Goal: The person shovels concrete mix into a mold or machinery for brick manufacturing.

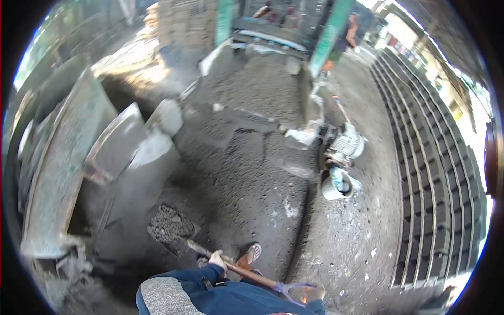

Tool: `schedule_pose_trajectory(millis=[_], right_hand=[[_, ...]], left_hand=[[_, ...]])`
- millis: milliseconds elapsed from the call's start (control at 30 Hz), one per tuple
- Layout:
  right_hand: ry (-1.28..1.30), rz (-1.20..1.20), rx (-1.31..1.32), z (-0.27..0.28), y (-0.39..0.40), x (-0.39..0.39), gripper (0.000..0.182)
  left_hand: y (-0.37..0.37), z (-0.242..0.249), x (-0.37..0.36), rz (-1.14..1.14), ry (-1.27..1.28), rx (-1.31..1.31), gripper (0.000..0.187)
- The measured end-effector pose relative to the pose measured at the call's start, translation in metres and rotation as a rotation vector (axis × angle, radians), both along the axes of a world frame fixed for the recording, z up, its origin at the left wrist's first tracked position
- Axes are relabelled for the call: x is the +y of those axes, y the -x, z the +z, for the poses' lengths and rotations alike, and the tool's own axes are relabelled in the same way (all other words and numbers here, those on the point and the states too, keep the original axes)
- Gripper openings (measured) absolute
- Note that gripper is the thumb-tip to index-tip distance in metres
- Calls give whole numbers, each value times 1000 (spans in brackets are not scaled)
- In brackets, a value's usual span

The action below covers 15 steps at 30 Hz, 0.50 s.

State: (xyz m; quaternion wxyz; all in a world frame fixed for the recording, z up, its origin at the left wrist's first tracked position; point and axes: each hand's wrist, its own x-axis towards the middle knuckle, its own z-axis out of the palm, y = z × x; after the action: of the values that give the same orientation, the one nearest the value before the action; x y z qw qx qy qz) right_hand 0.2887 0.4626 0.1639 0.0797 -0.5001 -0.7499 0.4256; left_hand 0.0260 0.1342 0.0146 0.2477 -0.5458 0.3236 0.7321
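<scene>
Grit-strewn floor [247,194], loaded shovel [254,275] slanting across it

Left hand [217,259]: fingers clamped around the wooden shaft, nearer the blade [192,231]. Right hand [316,291]: fingers closed on the purple end handle [287,288]. Diagonally, the long axis joins both; the blade, heaped with dark, lumpy mix [170,223], lies forward-left of the left fingers.

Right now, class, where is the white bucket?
In the head view, the white bucket sits right of centre, just below the grey motor and left of the stacked dark blocks.
</scene>
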Motion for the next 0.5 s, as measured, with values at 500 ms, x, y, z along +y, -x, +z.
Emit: schedule_pose_trajectory(millis=[500], right_hand=[[-204, -421, 1092, 153, 217, 30, 24]], left_hand=[[387, 374, 291, -405, -781, 1108, 28]])
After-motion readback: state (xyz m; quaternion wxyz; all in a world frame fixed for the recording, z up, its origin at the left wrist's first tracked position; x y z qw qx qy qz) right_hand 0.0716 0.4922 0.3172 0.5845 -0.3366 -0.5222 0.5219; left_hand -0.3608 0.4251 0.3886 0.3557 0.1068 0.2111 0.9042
